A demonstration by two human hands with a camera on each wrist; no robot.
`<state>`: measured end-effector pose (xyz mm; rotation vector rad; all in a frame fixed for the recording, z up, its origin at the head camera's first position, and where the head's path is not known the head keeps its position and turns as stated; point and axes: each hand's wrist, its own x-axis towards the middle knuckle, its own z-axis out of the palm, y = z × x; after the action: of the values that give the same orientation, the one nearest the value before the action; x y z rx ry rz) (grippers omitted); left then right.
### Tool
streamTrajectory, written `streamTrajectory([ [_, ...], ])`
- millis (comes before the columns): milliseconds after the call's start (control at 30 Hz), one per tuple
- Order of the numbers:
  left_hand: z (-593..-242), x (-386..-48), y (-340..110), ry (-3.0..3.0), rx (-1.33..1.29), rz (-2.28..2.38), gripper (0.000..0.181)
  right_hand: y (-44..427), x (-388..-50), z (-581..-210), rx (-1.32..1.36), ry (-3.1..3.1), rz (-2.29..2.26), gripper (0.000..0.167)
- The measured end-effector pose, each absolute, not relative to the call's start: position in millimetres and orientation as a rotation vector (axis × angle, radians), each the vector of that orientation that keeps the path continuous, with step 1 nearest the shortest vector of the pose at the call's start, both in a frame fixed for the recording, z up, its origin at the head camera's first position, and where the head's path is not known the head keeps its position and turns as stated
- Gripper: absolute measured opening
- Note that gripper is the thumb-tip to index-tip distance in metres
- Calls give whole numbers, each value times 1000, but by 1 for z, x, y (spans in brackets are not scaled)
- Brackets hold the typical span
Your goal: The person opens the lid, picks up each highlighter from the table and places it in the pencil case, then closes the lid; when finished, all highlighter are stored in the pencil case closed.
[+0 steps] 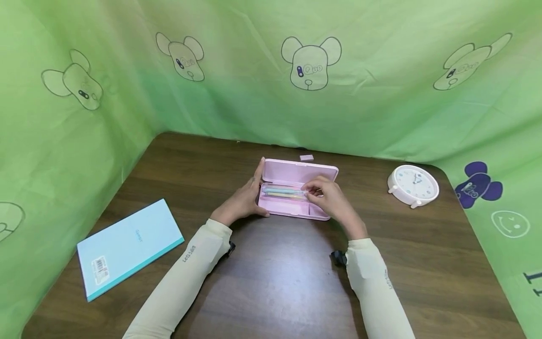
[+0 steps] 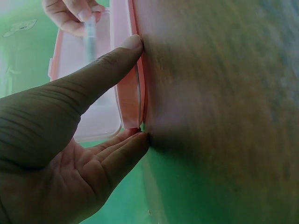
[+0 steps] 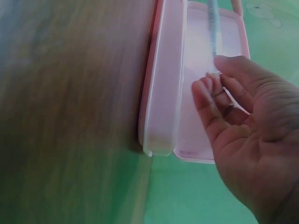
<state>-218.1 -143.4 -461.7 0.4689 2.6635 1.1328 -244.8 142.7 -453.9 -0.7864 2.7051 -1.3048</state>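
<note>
A pink pencil case lies on the table with its lid tipped back. My left hand grips the case's left end, thumb at the front side and fingers toward the back. In the right wrist view, my right hand pinches the end of a light blue pen between thumb and fingers, above the case's edge. Seen from the head, several pastel pens lie lengthwise along the case's back part. The right fingers partly hide their right ends.
A pink eraser-like block lies behind the case. To the right stands a white round clock, and a light blue notebook rests at the left. Green printed curtains enclose the brown table.
</note>
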Motion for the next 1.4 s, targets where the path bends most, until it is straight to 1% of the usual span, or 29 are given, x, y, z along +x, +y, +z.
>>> streamTrajectory([
  [167, -455, -215, -142, 2649, 445, 1139, 157, 142, -244, -452, -767, 2750, -1280, 23],
  [367, -459, -216, -143, 2668, 470, 1118, 156, 169, -239, -455, -708, 2833, -1267, 13],
  [433, -458, -217, -143, 2672, 471, 1112, 156, 183, -236, -456, -641, 2857, -1258, 13],
  [533, -453, -215, -142, 2658, 450, 1113, 155, 203, -232, -459, -477, 2827, -1270, 21],
  [667, -450, -213, -142, 2650, 431, 1101, 154, 213, -230, -464, -261, 2597, -1455, 41],
  [767, -451, -213, -142, 2661, 444, 1099, 153, 210, -231, -467, -207, 2429, -1600, 54],
  [867, -452, -213, -140, 2661, 454, 1130, 151, 205, -231, -467, -233, 2359, -1645, 64],
  [967, -453, -213, -139, 2656, 446, 1161, 141, 201, -231, -466, -254, 2338, -1658, 69],
  [1033, -454, -212, -140, 2656, 449, 1162, 129, 200, -230, -467, -263, 2321, -1675, 69],
  [1100, -455, -213, -141, 2666, 472, 1147, 112, 202, -229, -468, -282, 2301, -1697, 65],
  [1167, -469, -219, -147, 2687, 529, 1127, 102, 204, -229, -469, -309, 2295, -1696, 57],
  [1200, -478, -223, -150, 2689, 566, 1124, 98, 206, -228, -470, -329, 2308, -1676, 52],
  [1267, -479, -224, -151, 2694, 583, 1097, 93, 209, -228, -471, -373, 2355, -1608, 47],
  [1333, -478, -223, -151, 2690, 582, 1066, 91, 212, -227, -471, -410, 2419, -1512, 48],
  [1400, -462, -216, -146, 2669, 542, 1037, 90, 213, -227, -471, -439, 2466, -1424, 54],
])
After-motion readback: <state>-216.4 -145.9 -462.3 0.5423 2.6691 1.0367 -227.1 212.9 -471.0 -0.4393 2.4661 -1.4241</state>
